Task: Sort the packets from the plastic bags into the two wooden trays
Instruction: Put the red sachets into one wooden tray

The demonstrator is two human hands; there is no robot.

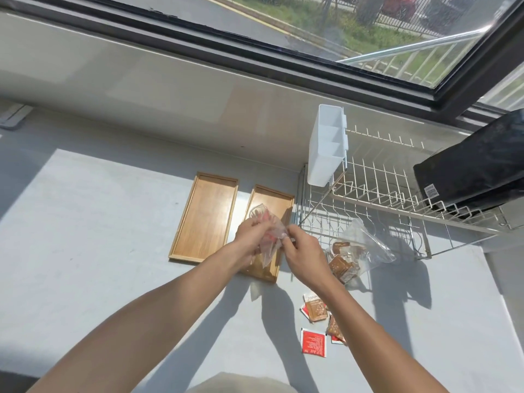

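Observation:
Two wooden trays lie side by side on the grey counter, the left tray (204, 217) and the right tray (279, 202). Above the right tray, my left hand (251, 234) and my right hand (300, 251) both grip a crumpled clear plastic bag (270, 239) with reddish packets inside. A second clear bag (358, 248) holding brown packets lies on the counter to the right. Loose packets lie near my right forearm: a red one (313, 342) and brown ones (315, 307).
A white wire dish rack (397, 199) stands at the right with a white cutlery holder (327, 146) on its left end. A black bag (476, 165) sits on the rack's far right. A window runs along the back wall.

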